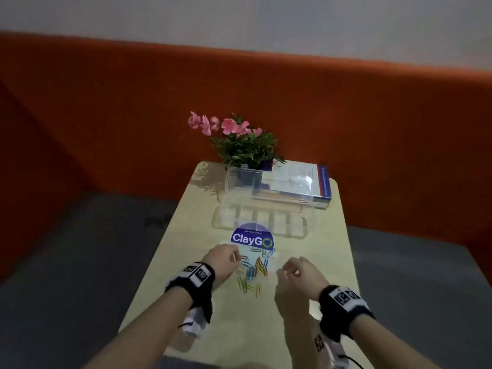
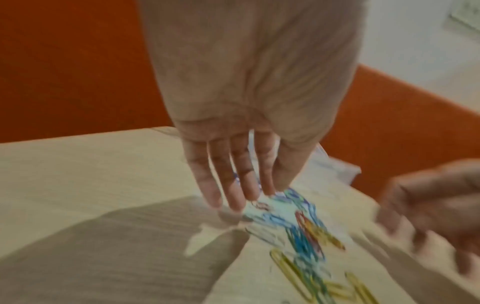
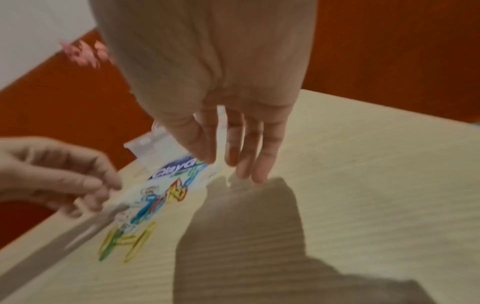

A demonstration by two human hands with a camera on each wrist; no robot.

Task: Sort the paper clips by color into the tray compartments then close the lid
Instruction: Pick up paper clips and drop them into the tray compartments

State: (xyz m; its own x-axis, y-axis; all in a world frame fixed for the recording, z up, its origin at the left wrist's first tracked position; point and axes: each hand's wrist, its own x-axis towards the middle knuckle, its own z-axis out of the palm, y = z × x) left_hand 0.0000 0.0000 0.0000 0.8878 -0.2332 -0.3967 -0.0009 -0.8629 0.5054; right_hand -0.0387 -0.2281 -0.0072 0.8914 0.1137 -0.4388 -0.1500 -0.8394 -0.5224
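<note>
A pile of coloured paper clips, blue, red, yellow and green, lies on the table, partly under a clear plastic bag. Behind it stands the clear compartment tray, with its lid tipped open at the back. My left hand sits at the left of the pile; its curled fingers pinch the bag's edge. My right hand hovers to the right of the pile. Its fingers hang down loosely over the bag's right edge and hold nothing I can see. Both wrist views are blurred.
A blue ClayGo sticker lies between the tray and the clips. A pot of pink flowers and a book stand at the table's far end. An orange partition runs behind the table.
</note>
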